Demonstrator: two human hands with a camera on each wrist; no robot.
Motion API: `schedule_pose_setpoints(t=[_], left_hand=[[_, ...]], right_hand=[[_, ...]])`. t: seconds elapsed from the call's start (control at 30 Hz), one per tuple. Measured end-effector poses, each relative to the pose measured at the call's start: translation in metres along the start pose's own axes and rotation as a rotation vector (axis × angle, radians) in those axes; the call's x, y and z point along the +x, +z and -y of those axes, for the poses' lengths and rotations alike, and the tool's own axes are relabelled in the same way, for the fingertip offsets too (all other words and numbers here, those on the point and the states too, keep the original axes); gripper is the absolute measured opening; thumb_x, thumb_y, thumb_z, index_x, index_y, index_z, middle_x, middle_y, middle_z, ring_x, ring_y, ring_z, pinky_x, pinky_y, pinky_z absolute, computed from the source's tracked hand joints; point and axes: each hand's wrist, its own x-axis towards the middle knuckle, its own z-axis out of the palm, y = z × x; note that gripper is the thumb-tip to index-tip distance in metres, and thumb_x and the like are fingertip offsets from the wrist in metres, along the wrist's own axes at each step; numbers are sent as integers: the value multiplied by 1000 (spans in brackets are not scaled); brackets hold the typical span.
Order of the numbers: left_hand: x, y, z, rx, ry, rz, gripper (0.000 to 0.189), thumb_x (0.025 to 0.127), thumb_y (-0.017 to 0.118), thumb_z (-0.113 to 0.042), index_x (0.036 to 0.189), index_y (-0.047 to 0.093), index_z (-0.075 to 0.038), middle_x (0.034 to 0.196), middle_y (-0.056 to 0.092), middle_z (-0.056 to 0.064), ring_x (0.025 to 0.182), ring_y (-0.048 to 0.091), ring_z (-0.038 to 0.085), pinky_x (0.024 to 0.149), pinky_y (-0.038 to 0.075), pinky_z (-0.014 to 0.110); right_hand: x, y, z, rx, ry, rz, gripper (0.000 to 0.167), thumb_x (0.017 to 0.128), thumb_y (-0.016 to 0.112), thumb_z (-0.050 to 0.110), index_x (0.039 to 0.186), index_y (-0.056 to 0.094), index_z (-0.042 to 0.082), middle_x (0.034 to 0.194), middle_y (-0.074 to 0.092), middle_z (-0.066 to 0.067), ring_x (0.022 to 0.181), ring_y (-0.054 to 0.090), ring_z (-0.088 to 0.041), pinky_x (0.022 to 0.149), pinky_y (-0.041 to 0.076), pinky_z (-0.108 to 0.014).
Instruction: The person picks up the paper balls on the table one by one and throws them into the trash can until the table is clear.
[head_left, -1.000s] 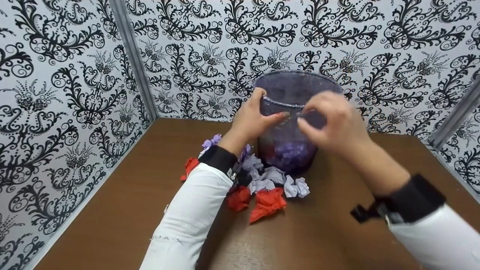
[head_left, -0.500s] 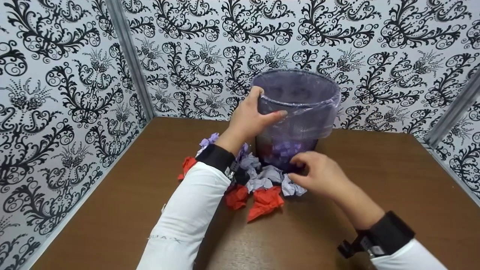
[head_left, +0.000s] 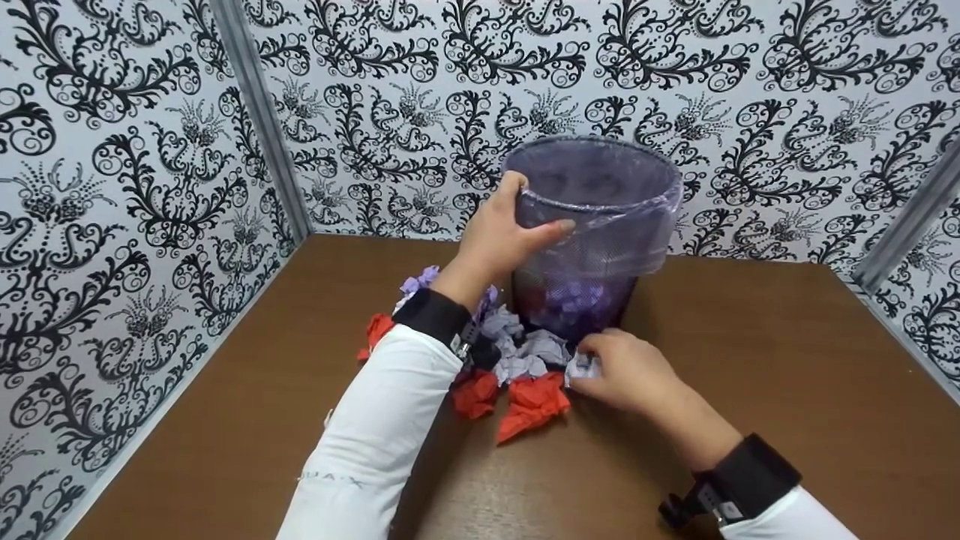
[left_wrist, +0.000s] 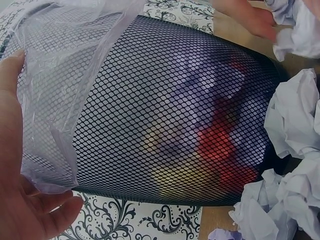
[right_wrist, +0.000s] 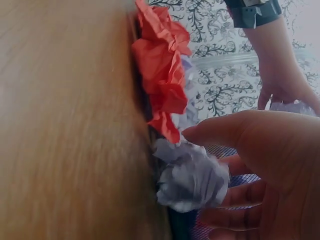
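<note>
A dark mesh wastebasket (head_left: 577, 255) stands upright, with a clear plastic liner (head_left: 637, 232) folded over its rim. My left hand (head_left: 499, 236) grips the rim at its left side, thumb spread along the outside over the liner. In the left wrist view, red, yellow and purple crumpled paper shows through the mesh (left_wrist: 150, 110). Down on the table, my right hand (head_left: 630, 371) has thumb and fingers around a crumpled white paper ball (head_left: 583, 367). From the right wrist, that paper ball (right_wrist: 192, 180) sits between the thumb and the curled fingers, beside a red crumpled paper (right_wrist: 162, 65).
More crumpled white papers (head_left: 544, 349) lie against the basket's base. Two red papers (head_left: 532, 405) are in front, and another red one (head_left: 377, 330) and purple ones (head_left: 420, 281) lie left, partly behind my forearm. Patterned walls (head_left: 420, 112) enclose the brown table (head_left: 750, 360).
My right hand has come down from the basket's rim to the white paper on the table and closed around it. The liner now hangs over the rim's front. My left hand stays at the rim.
</note>
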Motion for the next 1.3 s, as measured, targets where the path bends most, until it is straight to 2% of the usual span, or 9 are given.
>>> schedule_pose_setpoints(t=[0.13,0.37,0.6,0.77,1.03,1.17,1.3], left_hand=[[0,0,-1,5,7,-5,82,66,80,-78,126,45,-35,111,67,-8,93,65,15,78,56,36],[-1,-1,-1,31,18,-26,82,67,80,-79,125,45,-33,107,67,-8,90,64,16,76,54,35],[-1,-1,-2,23,10,-20,83,65,80,-79,125,45,-34,107,66,-9,90,64,16,76,54,35],[-1,-1,-2,11,6,-16,82,65,80,-79,124,46,-34,108,67,-8,92,64,15,78,54,35],[0,1,-2,14,12,-17,81,66,80,-79,124,45,-34,111,66,-8,94,64,15,79,54,36],[0,2,-2,4,9,-14,81,65,80,-79,124,45,-35,110,66,-9,93,64,15,78,54,36],[0,1,-1,26,17,-21,80,66,79,-79,123,45,-34,108,66,-9,92,64,15,77,54,35]], right_hand=[[0,3,-6,24,-12,6,32,73,80,32,98,73,14,89,68,-4,80,64,-22,72,56,-44],[1,4,-12,85,-37,-6,16,69,76,20,81,67,16,76,62,1,71,55,-17,65,49,-34],[-1,-3,-15,132,-43,-31,17,69,77,20,80,64,17,77,61,1,71,54,-15,65,47,-31],[-3,-19,-14,204,-53,-59,18,70,78,17,82,64,17,78,62,1,73,55,-14,67,47,-29],[-14,-62,-4,294,-53,-83,23,75,85,18,89,67,20,85,67,3,74,59,-13,66,52,-26],[-22,-82,1,324,-70,-142,24,77,87,17,93,69,20,85,69,5,73,61,-12,65,54,-25],[-29,-99,7,363,-100,-240,26,77,88,11,96,72,17,86,69,4,72,62,-11,64,55,-23]])
